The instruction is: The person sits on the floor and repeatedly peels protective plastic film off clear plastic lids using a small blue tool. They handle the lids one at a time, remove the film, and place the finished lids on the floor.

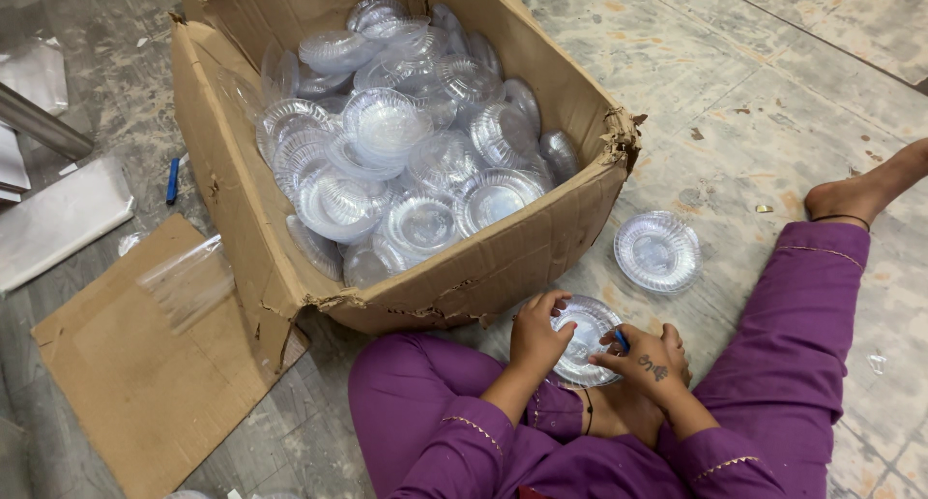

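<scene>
Purple trousers and sleeves fill the near edge of the view, and just beyond the knees both hands meet over one clear plastic plate [583, 339] resting on the floor [773, 112] by the lap. Fingers of the right hand [650, 362] are pinched around a small blue pen [621, 340] whose tip sits at the plate's right rim; fingers of the left hand [537, 335] are curled over the plate's left rim, pressing it down.

To do this well, I judge the left hand should keep the thin plate flat and steady, since it will flex and skid on the smooth floor, while the pen works with light pressure so the plastic does not dent or crack.

Just beyond the hands, a small stack of clear plates [657, 252] sits on the floor, apart from the held one. A torn cardboard box [242, 199] heaped with many more plates [416, 161] stands to the left, close to the knees. Farther out lie a flattened cardboard sheet [135, 364], a second blue pen [172, 181] and white paper sheets [58, 219].
</scene>
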